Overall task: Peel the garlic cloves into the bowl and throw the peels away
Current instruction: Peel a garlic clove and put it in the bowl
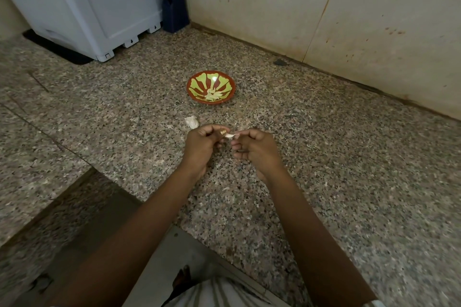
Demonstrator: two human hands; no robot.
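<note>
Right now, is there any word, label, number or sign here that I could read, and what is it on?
No words, brands or numbers can be read.
Small dark arrow marks, no lettering: on the feet of the white plastic appliance.
Red and green patterned round bowl: decoration only, no text.

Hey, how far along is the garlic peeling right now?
Done: several peeled cloves lie in the bowl. In hand: the left hand and right hand pinch one clove between them. Left: the white garlic piece on the counter, cloves or peel unclear, lies untouched.
</note>
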